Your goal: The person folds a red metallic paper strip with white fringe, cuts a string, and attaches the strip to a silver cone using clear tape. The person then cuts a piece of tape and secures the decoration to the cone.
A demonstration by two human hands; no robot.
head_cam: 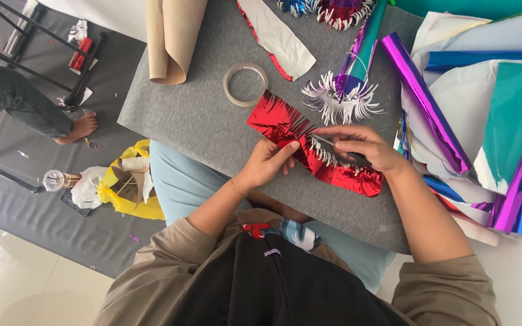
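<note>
At frame centre, your left hand (271, 162) is pinching the red foil strip (315, 145) while your right hand (357, 147), gripping scissors (348, 152), is snipping fringe; keep cuts evenly spaced.

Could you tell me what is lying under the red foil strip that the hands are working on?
The red foil strip lies on a grey felt mat. The left hand and right hand cover its middle, so anything beneath there is hidden.

Two hands, left (268, 162) and right (360, 147), are at work. One fringed strip of shiny red foil (315, 148) lies on the worktop, with one ring of clear tape (245, 84) and one roll of brown paper (173, 39). One yellow plastic bag (129, 190) sits on the floor. The foil sheets stacked at right (490, 115) overlap too much to count, perhaps seven or more.
</note>
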